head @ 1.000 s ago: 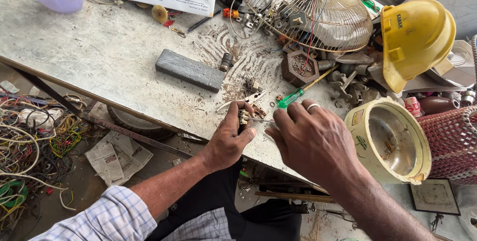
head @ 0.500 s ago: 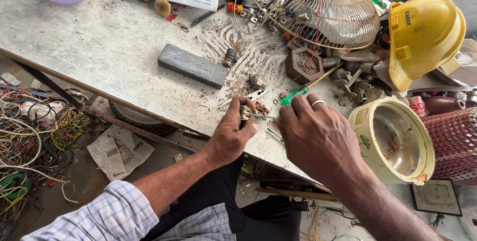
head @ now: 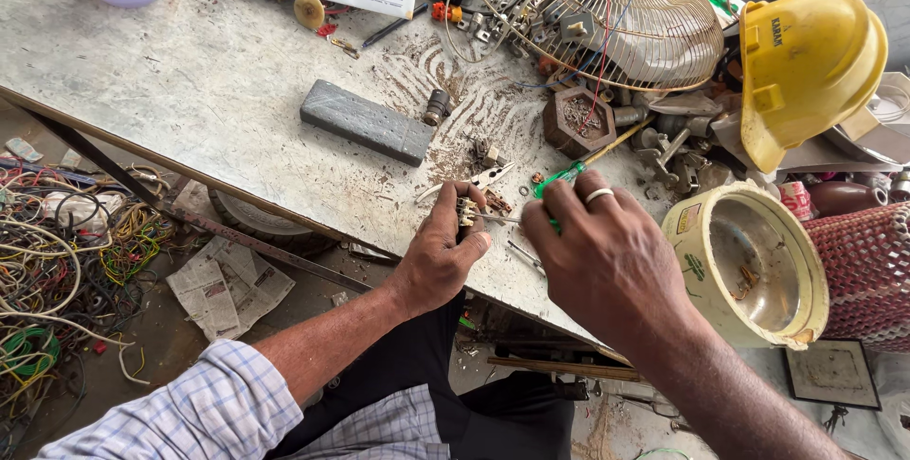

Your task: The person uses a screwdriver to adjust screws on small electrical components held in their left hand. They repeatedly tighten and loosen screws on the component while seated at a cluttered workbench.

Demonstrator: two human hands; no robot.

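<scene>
My left hand (head: 444,259) pinches a small pale electrical part (head: 466,213) at the front edge of the metal-topped workbench (head: 190,90). My right hand (head: 607,256), with a ring on one finger, grips a green-handled screwdriver (head: 555,179) whose thin metal shaft points left into that part. Small pliers (head: 483,179) and loose bits of hardware lie on the bench just beyond the part.
A grey rectangular block (head: 365,122) lies mid-bench. A wire fan guard (head: 607,5), a hexagonal wooden dish (head: 576,121) and a yellow hard hat (head: 806,67) crowd the back right. A cream round housing (head: 749,266) sits at right. Tangled wires (head: 57,270) and newspaper (head: 227,285) cover the floor.
Both hands have stayed together on the small part, with the fingers shifting slightly. The view has drifted a little, so the bench items sit somewhat higher in frame.
</scene>
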